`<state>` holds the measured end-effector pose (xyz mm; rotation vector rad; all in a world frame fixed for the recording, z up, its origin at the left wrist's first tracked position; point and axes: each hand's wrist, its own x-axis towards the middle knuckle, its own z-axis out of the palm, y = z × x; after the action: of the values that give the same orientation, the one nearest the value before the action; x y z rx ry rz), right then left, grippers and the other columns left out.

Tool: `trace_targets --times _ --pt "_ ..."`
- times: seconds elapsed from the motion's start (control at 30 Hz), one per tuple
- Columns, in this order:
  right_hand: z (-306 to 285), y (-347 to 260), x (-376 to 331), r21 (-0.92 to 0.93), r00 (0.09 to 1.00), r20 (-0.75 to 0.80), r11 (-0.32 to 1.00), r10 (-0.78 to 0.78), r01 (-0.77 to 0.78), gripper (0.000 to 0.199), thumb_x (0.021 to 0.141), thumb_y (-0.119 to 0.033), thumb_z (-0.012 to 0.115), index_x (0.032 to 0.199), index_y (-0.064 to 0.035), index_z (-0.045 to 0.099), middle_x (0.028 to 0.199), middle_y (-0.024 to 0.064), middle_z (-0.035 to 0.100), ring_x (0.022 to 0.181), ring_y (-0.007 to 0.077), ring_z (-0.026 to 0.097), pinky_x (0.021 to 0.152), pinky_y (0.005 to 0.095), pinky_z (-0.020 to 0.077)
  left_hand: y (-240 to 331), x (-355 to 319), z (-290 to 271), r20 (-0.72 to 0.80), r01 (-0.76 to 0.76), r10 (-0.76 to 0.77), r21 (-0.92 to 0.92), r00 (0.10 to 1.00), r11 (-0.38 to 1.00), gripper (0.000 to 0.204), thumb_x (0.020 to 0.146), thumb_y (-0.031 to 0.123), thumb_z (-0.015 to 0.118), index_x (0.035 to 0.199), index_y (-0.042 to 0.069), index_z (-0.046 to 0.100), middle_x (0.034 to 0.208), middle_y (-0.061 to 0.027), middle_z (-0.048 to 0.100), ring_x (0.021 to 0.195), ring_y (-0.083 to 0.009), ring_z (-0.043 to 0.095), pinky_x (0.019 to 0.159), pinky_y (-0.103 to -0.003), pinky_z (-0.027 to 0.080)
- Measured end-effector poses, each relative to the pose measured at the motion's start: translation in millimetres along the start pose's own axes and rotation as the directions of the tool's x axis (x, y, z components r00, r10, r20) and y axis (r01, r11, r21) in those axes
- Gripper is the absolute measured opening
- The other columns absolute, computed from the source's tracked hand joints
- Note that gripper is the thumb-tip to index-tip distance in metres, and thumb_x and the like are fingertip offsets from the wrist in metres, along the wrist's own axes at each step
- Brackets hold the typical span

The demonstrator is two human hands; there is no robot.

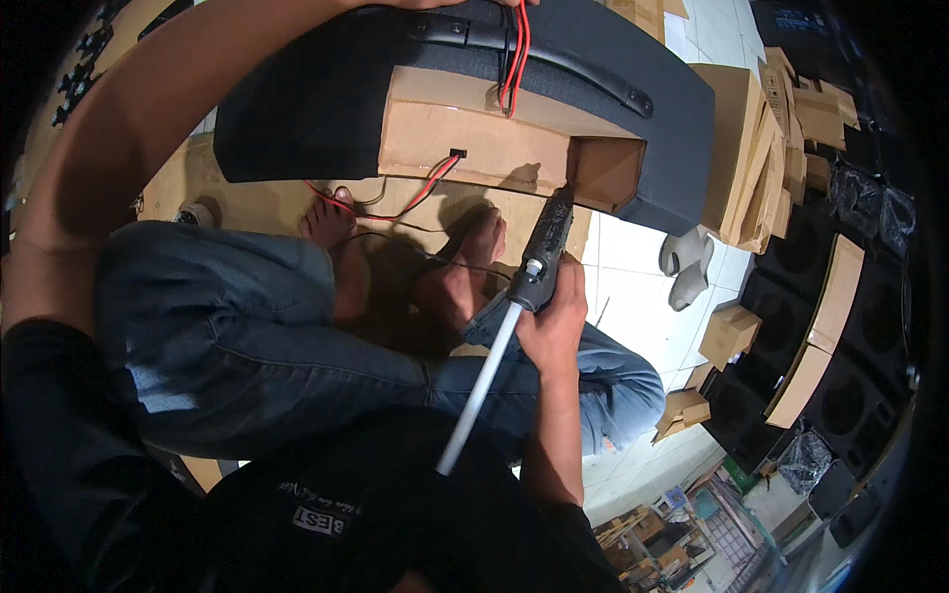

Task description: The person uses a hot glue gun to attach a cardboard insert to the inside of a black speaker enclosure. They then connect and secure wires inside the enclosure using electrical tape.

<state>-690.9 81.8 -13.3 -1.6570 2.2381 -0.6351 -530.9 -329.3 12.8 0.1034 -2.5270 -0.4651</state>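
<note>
One black glue gun (pixel 542 247), white stick (pixel 479 390) protruding rearward, nozzle at near lip of black cabinet (pixel 297 124). Right hand (pixel 556 321): fingers wrapped round gun's handle. Left hand (pixel 413 3), cabinet's far side: cropped, finger opening indeterminable. Cardboard boxes (pixel 730 114) right of cabinet.

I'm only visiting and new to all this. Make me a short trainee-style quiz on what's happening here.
1. What does the person's right hand hold?
2. Which colours are the thin wires at the small dark hole in the large black box's pale wooden recess?
A) yellow and green
B) red and black
C) blue and white
3. True or false: the grey slip-on shoes lie on white floor tiles.

Key:
1. A black, pistol-shaped glue gun
2. B
3. True
</note>
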Motion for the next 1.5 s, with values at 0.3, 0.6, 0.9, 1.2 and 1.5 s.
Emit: trace_targets --times 0.3,0.6,0.9,1.2,1.5 --pt "-0.2 -11.2 -8.0 -0.148 0.977 -0.080 0.967 0.197 -0.207 0.049 0.076 -0.013 0.074 0.119 0.0021 0.055 0.106 0.0253 0.059 0.095 0.0500 0.061 0.081 0.0521 0.0524 6.2 1.7 -4.5 0.009 0.032 -0.032 0.013 0.999 0.999 0.018 0.089 0.020 0.076 0.105 0.015 0.081 0.095 -0.0076 0.069 0.094 -0.0277 0.064 0.086 -0.041 0.049" --pt "12.8 -5.7 -10.4 -0.205 0.952 -0.179 0.938 0.246 -0.281 0.046 0.077 -0.027 0.078 0.106 -0.0040 0.051 0.102 0.0201 0.057 0.084 0.0492 0.065 0.067 0.0564 0.0558 4.4 0.4 -1.8 -0.009 0.005 -0.005 0.012 1.000 1.000 0.018 0.088 0.019 0.077 0.105 0.014 0.081 0.097 -0.0070 0.070 0.093 -0.0265 0.065 0.085 -0.040 0.050" --pt "11.1 -14.5 -7.5 -0.150 0.925 -0.175 0.919 0.338 -0.364 0.038 0.079 -0.014 0.076 0.108 0.0008 0.057 0.098 0.0242 0.060 0.090 0.0499 0.061 0.079 0.0521 0.0515 8.6 0.4 -2.7 0.001 0.020 -0.020 0.043 1.000 0.999 0.019 0.088 0.019 0.077 0.106 0.015 0.081 0.097 -0.0058 0.069 0.097 -0.0261 0.063 0.090 -0.040 0.049" --pt "10.7 -16.2 -4.0 -0.135 0.934 -0.204 0.937 0.293 -0.324 0.035 0.079 -0.013 0.075 0.105 0.0019 0.057 0.096 0.0249 0.060 0.090 0.0503 0.061 0.079 0.0518 0.0512 8.2 -0.6 -2.9 0.026 0.055 -0.056 0.041 0.998 0.998 0.020 0.089 0.019 0.077 0.108 0.015 0.081 0.100 -0.0058 0.068 0.100 -0.0254 0.062 0.092 -0.040 0.047" --pt "12.0 -16.7 -2.2 -0.147 0.933 -0.222 0.936 0.283 -0.319 0.034 0.079 -0.013 0.076 0.103 0.0021 0.057 0.094 0.0249 0.060 0.089 0.0501 0.061 0.078 0.0520 0.0508 9.1 0.2 -4.3 0.041 0.067 -0.067 0.019 0.997 0.998 0.020 0.089 0.019 0.076 0.108 0.014 0.081 0.099 -0.0065 0.068 0.098 -0.0248 0.062 0.091 -0.039 0.048"
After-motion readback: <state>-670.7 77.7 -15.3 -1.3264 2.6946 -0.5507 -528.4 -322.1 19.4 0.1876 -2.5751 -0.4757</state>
